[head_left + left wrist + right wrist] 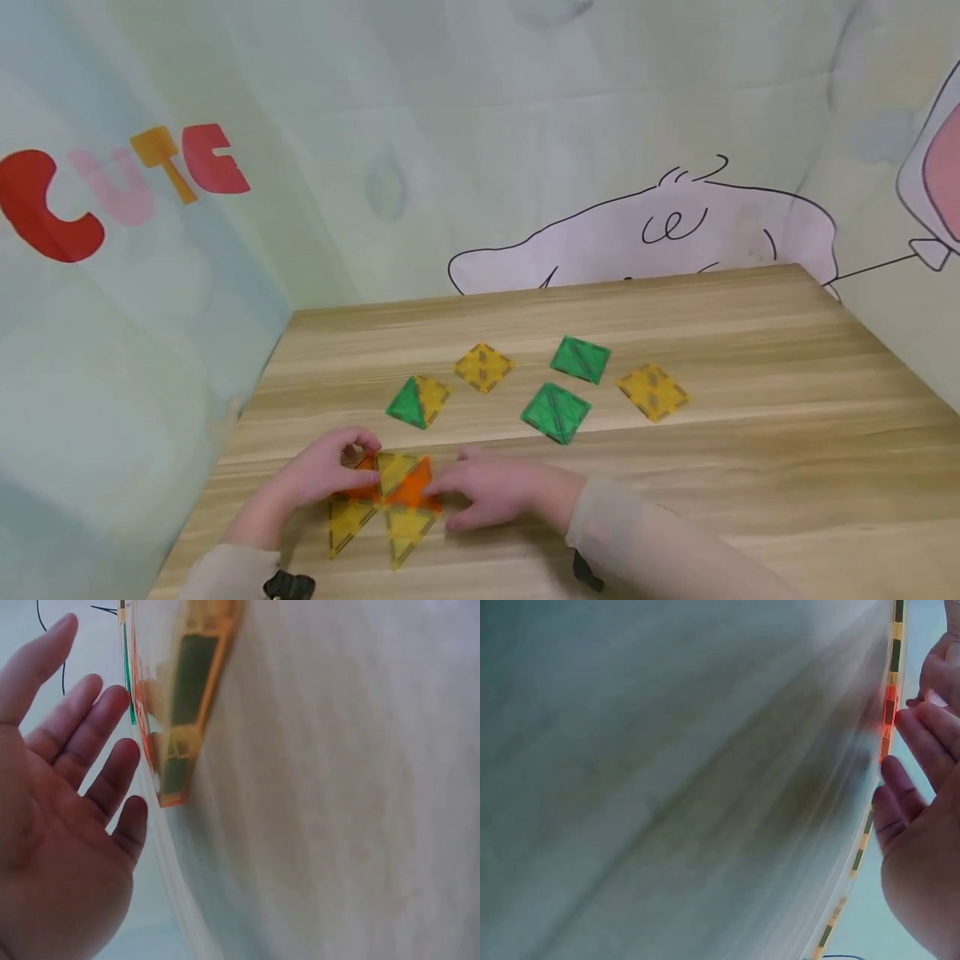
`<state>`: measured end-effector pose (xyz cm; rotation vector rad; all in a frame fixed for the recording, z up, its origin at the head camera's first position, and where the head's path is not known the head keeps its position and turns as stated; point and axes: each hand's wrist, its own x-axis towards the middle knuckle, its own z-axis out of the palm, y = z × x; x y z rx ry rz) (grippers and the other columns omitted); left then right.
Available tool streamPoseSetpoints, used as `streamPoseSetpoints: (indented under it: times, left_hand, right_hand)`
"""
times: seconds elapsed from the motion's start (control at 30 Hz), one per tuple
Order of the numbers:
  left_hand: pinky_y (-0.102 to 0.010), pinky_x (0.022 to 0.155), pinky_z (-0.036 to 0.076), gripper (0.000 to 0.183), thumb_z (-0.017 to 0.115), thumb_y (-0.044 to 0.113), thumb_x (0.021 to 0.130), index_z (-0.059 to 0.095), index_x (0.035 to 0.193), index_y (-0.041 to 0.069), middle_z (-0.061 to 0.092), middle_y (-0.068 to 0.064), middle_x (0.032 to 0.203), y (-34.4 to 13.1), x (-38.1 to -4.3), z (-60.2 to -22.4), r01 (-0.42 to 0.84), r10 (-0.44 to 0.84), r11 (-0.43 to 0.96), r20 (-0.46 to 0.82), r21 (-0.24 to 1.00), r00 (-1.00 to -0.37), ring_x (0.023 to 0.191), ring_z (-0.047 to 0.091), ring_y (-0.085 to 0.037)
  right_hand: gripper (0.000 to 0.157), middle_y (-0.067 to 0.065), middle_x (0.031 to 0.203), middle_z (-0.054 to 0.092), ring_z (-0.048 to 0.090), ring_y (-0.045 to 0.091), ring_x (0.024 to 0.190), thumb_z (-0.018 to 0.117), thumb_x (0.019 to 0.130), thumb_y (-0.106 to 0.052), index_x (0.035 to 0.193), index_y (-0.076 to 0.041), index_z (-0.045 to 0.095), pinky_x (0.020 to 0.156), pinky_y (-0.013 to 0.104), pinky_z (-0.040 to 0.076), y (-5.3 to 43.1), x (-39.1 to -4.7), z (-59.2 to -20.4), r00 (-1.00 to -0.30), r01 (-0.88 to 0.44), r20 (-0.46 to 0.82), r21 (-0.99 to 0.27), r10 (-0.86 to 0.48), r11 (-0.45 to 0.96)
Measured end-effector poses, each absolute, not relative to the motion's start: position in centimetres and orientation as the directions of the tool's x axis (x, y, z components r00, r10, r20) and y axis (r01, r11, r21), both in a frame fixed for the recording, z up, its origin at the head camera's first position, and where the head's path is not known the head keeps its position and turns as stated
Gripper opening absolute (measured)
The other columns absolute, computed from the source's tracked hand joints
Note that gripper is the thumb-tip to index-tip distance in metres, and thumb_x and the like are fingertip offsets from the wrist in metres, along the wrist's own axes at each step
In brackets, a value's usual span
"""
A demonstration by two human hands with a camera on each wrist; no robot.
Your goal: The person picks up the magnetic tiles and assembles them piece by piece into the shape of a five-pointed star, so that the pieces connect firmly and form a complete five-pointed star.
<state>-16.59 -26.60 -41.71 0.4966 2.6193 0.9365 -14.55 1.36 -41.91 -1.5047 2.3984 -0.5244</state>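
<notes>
With loosely spread fingers (112, 774), the left hand (326, 468) and right hand (498, 485) are resting at the orange tiles (407, 492), which are lying beside yellow tiles (408, 528) on the table (750, 467), so pushing too hard might be knocking them crooked.

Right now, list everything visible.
Orange triangles: two, orange, near left
Yellow triangles: three, yellow, near left
Green diamonds: two, green, middle
Yellow diamonds: two, yellow, middle
Mixed diamond: one, green and yellow, middle
Table: one, brown, centre
Backdrop: one, pale, behind
Letters: four, multicoloured, left
Cartoon: one, lilac, behind table
Balloon: one, pink, right
Wrist devices: two, black, cuffs
Sleeves: two, pale, bottom
Left hand: one, left of triangles
Right hand: one, right of triangles
</notes>
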Motion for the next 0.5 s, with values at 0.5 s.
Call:
streamPoseSetpoints:
  times: [0.5]
  left_hand:
    - [-0.051, 0.094, 0.037, 0.05, 0.078, 0.032, 0.075, 0.057, 0.117, 0.014, 0.053, -0.005, 0.122, -23.9, -15.2, -41.9, 0.304, 0.558, 0.667, -0.185, 0.68, -0.809, 0.112, 0.047, -0.03]
  right_hand:
    - [0.037, -0.003, 0.121, 0.061, 0.053, 0.01, 0.11, 0.063, 0.089, -0.025, 0.123, -0.013, 0.061, 0.095, 0.026, 0.04, 6.9, -15.1, -42.7, -0.58, -0.708, 0.003, -0.496, -0.814, 0.503]
